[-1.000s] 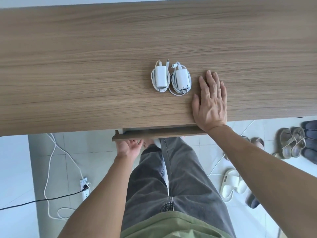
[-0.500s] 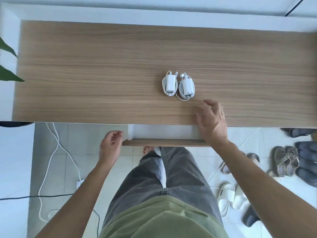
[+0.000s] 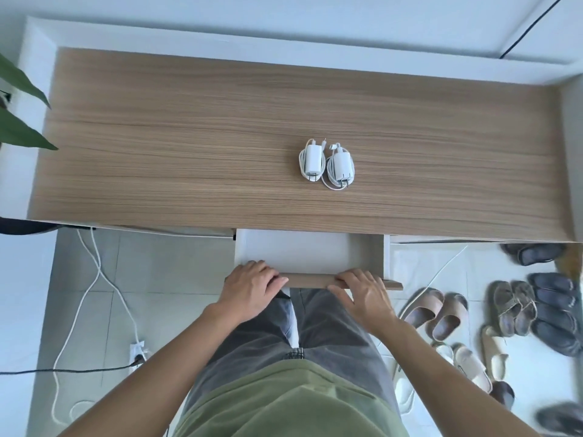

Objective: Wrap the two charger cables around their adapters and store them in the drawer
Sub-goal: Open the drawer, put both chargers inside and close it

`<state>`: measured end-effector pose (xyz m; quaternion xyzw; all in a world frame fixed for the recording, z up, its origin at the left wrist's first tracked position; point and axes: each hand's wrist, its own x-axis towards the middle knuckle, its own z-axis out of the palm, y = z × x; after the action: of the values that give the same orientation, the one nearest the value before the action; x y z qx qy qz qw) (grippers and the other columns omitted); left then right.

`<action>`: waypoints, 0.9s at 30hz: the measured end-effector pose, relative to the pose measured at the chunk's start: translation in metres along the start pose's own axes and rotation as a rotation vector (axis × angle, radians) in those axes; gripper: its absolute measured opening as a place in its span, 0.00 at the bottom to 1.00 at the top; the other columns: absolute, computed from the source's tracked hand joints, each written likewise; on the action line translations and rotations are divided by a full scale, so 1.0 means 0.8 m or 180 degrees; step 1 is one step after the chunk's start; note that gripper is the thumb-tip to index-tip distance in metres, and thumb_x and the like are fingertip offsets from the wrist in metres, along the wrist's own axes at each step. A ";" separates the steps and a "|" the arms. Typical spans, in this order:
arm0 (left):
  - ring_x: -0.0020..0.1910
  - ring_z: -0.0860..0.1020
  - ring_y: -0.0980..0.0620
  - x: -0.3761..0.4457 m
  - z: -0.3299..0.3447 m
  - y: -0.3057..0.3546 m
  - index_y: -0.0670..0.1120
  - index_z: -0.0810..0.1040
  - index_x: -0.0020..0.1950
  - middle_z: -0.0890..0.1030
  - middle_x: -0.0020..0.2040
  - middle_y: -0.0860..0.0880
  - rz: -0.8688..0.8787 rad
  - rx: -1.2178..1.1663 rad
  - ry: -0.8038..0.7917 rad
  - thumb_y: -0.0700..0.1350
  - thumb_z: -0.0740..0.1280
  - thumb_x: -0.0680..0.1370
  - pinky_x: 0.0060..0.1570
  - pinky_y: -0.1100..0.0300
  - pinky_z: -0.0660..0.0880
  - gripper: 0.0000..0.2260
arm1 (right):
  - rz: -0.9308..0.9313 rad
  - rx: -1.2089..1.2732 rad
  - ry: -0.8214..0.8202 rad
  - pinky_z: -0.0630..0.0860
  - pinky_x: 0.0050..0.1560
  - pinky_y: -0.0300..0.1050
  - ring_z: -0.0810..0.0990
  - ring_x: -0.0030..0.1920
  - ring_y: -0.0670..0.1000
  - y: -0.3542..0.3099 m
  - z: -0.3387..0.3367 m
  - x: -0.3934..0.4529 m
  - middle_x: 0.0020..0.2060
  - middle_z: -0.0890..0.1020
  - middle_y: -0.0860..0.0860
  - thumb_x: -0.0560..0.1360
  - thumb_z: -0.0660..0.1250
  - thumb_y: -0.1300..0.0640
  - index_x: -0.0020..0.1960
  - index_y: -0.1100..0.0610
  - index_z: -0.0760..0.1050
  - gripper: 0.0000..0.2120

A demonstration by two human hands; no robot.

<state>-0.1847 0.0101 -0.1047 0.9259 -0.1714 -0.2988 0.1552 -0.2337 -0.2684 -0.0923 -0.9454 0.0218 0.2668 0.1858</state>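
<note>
Since half a second ago the drawer has come further out from under the desk, and both hands have moved onto its front — the right one has left the desk edge.

Left to right:
- Plant leaves at the far left; a white cable trails over the floor to a power strip.
- Left hand: fingers curled over the left end of the drawer front, gripping it.
- Drawer: pulled out, the visible part of its white inside holds nothing.
- Left charger and right charger: both wound, lying side by side and touching on the desk, well back from the drawer. One loop of the right charger's cable hangs slack toward the desk edge.
- Right hand: fingers curled over the right part of the front, thumb along its near face.
- Shoes scattered on the floor at right.

Judgement: wrapping looks done; storing not yet.

Risks — the slack loop could unwind or snag when that charger is lifted, since nothing secures it. Pulling too far could bring the drawer off its runners; how much travel remains is hidden.
</note>
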 end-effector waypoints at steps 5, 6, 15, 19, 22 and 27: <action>0.54 0.79 0.51 -0.031 0.025 -0.002 0.52 0.82 0.55 0.81 0.52 0.55 0.0115 -0.0040 0.0047 0.65 0.50 0.83 0.55 0.53 0.76 0.26 | 0.0017 0.0178 -0.0006 0.72 0.60 0.49 0.80 0.57 0.52 0.000 0.013 -0.032 0.55 0.84 0.46 0.76 0.52 0.30 0.59 0.51 0.81 0.31; 0.53 0.79 0.51 -0.036 0.028 -0.001 0.52 0.83 0.54 0.81 0.51 0.55 0.0110 -0.0054 0.0057 0.65 0.50 0.82 0.54 0.54 0.76 0.26 | 0.0012 0.0247 -0.0016 0.72 0.60 0.49 0.80 0.56 0.52 0.001 0.015 -0.035 0.55 0.84 0.46 0.76 0.53 0.30 0.59 0.51 0.82 0.31; 0.47 0.81 0.56 -0.036 0.005 0.011 0.50 0.82 0.51 0.81 0.48 0.57 -0.0158 -0.0813 0.0449 0.64 0.53 0.82 0.46 0.56 0.80 0.24 | -0.0364 0.0738 0.0479 0.82 0.49 0.48 0.82 0.49 0.48 -0.013 -0.003 -0.030 0.50 0.83 0.46 0.77 0.72 0.47 0.52 0.53 0.83 0.10; 0.44 0.82 0.55 0.002 -0.063 0.032 0.48 0.82 0.51 0.84 0.48 0.55 -0.0066 -0.1115 0.1089 0.58 0.60 0.83 0.44 0.54 0.82 0.17 | -0.0091 0.1427 0.1047 0.79 0.46 0.35 0.83 0.45 0.51 -0.032 -0.070 0.028 0.50 0.83 0.53 0.79 0.72 0.54 0.53 0.58 0.82 0.08; 0.44 0.80 0.57 0.046 -0.124 0.051 0.47 0.82 0.54 0.84 0.48 0.54 -0.0256 -0.1506 0.1272 0.56 0.64 0.83 0.46 0.60 0.78 0.15 | 0.0387 0.1889 0.1189 0.75 0.47 0.29 0.83 0.49 0.53 -0.039 -0.131 0.091 0.54 0.83 0.56 0.80 0.72 0.51 0.59 0.60 0.79 0.14; 0.54 0.82 0.52 0.129 -0.183 0.054 0.45 0.78 0.64 0.84 0.57 0.49 -0.0606 -0.2057 0.1163 0.60 0.64 0.82 0.56 0.57 0.77 0.21 | 0.0821 0.2304 0.0768 0.79 0.47 0.41 0.82 0.51 0.47 -0.052 -0.195 0.172 0.59 0.81 0.51 0.78 0.70 0.39 0.71 0.58 0.71 0.30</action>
<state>-0.0267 -0.0438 -0.0261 0.8790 0.0489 -0.1806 0.4386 -0.0325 -0.2782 -0.0259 -0.8329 0.2545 0.1502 0.4679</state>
